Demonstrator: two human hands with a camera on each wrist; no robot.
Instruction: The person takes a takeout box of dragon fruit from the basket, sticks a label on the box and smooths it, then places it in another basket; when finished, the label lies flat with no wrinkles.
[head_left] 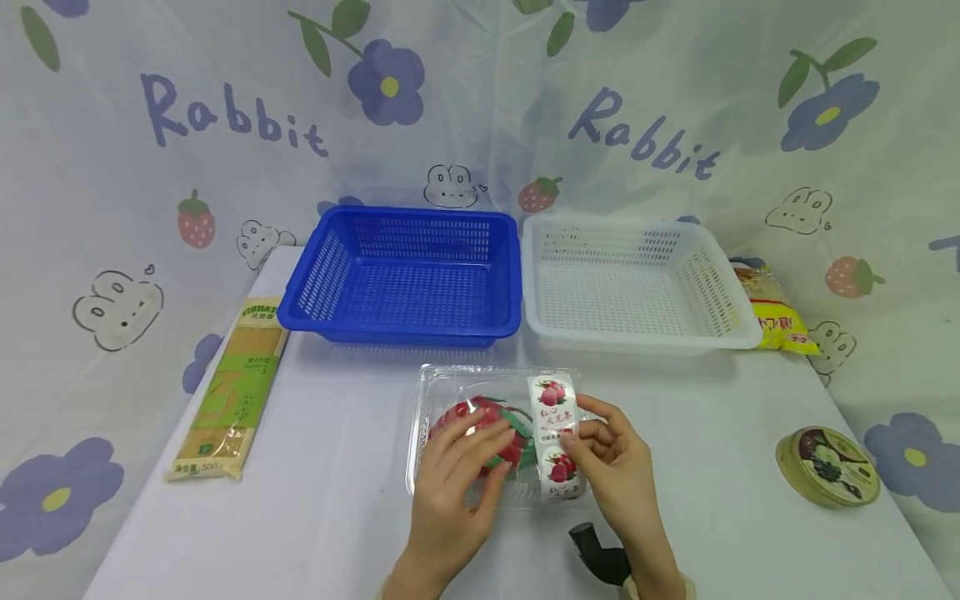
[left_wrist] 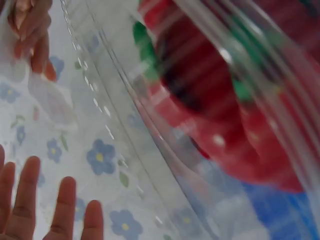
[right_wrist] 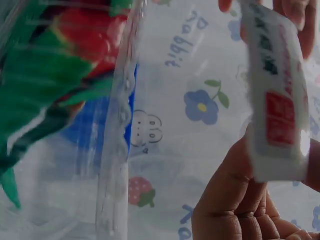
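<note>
A clear plastic box (head_left: 418, 408) lies in front of the baskets, and through its lid shows a red and green fruit (right_wrist: 95, 37), like a dragon fruit. My left hand (head_left: 453, 492) is over the lid's left part with fingers extended, partly covering the fruit. In the left wrist view those fingers (left_wrist: 64, 200) hold nothing and stand apart from the box. Between thumb and fingers my right hand (head_left: 618, 462) pinches a white strip of fruit stickers (head_left: 557, 425), printed with dragon fruits. From above, the strip overlaps the box's right end.
A blue basket (head_left: 405, 333) and a white basket (head_left: 637, 337) stand side by side at the back. Along the left lies a pasta packet (head_left: 236, 392). A yellow bag (head_left: 783, 321) and a round tin (head_left: 832, 467) are on the right. A black curved piece (head_left: 600, 558) sits by my right wrist.
</note>
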